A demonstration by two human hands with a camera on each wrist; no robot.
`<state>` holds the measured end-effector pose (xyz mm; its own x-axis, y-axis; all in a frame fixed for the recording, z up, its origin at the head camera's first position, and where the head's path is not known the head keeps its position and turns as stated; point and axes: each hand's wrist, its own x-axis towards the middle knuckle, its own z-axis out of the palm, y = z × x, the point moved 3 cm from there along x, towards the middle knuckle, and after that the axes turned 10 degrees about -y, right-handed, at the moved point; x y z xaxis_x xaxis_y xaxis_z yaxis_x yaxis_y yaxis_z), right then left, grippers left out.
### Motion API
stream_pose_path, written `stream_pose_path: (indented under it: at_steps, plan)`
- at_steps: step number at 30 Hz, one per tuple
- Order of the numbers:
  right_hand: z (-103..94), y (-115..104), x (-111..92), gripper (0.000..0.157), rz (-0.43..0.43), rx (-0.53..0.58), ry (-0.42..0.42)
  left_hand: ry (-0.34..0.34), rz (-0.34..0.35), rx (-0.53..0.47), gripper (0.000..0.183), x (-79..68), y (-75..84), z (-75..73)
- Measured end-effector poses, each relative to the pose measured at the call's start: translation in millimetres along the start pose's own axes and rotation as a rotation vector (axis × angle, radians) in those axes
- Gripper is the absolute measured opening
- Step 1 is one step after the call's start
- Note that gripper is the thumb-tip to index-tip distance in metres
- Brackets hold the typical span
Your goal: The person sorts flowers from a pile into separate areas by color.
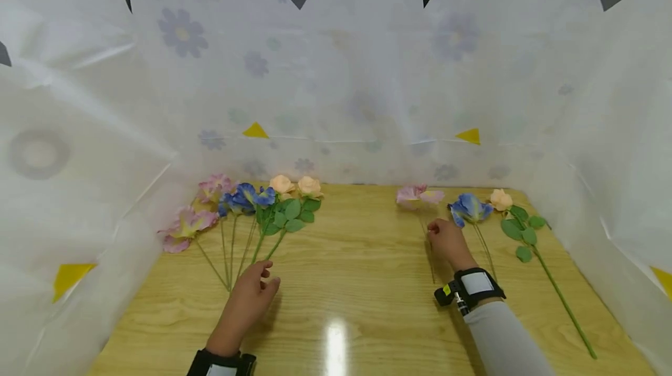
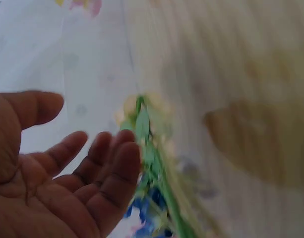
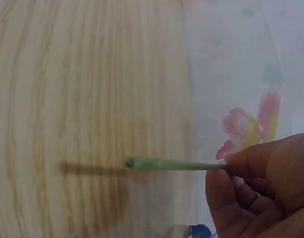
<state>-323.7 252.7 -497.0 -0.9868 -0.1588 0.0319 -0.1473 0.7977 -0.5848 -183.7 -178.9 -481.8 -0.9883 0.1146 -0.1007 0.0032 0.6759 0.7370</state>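
My right hand (image 1: pixel 448 243) pinches the thin green stem (image 3: pixel 171 164) of a pink artificial flower (image 1: pixel 418 196) between thumb and fingers. In the right wrist view its cut end sticks out to the left, with a shadow on the table; the pink and yellow petals (image 3: pixel 241 128) show behind the hand. My left hand (image 1: pixel 251 297) holds nothing; its fingers are loosely bent, near the lower stems of a fanned group on the left. That group has pink flowers (image 1: pixel 189 225), blue flowers (image 1: pixel 244 198) and peach roses (image 1: pixel 310 186) with green leaves.
Right of my right hand lie a blue flower (image 1: pixel 469 208) and a peach rose (image 1: pixel 501 199), whose long stem runs toward the near right. White patterned sheeting (image 1: pixel 341 73) walls the wooden table (image 1: pixel 357 271) at the back and sides.
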Motion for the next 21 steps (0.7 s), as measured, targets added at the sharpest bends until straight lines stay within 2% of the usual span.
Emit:
stream_pose_path:
  at_steps: [4, 8, 11, 14, 16, 21]
  plan:
    - [8.5, 11, 1, 0.021, 0.046, 0.026, -0.076, 0.039, -0.025, 0.095, 0.041, -1.4, -7.7, -14.8]
    - [13.4, 18, -1, 0.029, 0.086, 0.125, -0.121, 0.113, -0.136, 0.198, 0.042, -1.7, -21.4, -29.5]
    - [14.7, 22, -3, 0.034, 0.129, 0.241, -0.146, 0.094, -0.225, 0.230, 0.048, 0.1, -33.5, -35.4]
    - [14.5, 25, -7, 0.036, 0.165, 0.356, -0.161, 0.074, -0.240, 0.240, 0.051, 3.0, -43.2, -39.3]
    - [14.3, 27, -8, 0.037, 0.175, 0.400, -0.171, 0.089, -0.231, 0.241, 0.049, 4.7, -47.6, -42.7]
    - [15.2, 29, -10, 0.039, 0.176, 0.398, -0.206, 0.140, -0.251, 0.281, 0.028, 5.3, -56.4, -53.6]
